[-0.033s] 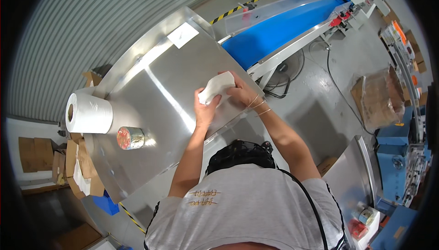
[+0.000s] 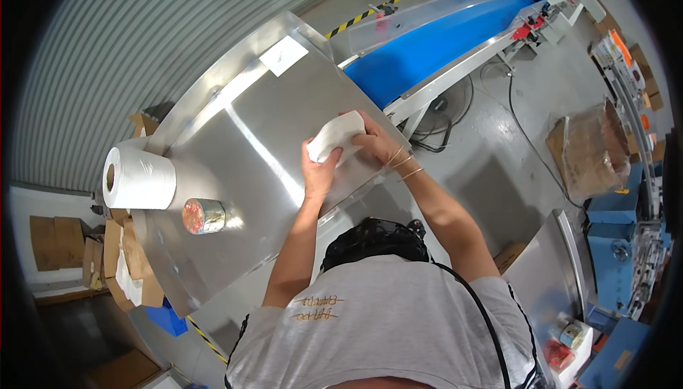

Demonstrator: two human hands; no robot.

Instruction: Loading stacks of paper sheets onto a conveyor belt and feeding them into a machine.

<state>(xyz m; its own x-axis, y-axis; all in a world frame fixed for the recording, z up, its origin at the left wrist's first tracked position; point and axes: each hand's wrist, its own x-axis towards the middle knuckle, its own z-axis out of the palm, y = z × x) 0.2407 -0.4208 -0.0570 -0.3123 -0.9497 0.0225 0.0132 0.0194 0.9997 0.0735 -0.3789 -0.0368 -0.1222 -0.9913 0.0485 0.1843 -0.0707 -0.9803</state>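
Above the right-hand part of the metal table, both hands hold a soft white pad, which looks like folded paper or cloth. It bends in a curve between them. My left hand grips its near left end, thumb on the face turned to me. At the other end, my right hand pinches the pad, with fingers behind it and the thumb in front. The far side of the pad and most of the fingertips are hidden.
A big white roll lies at the table's left end, near a tape roll. A white sheet rests by the raised back edge. Beyond the right end runs a blue conveyor belt. A cardboard box stands on the floor at right.
The white pad is bent slightly differently between my hands, and the fingers have shifted a little. Both hands keep hold of it.
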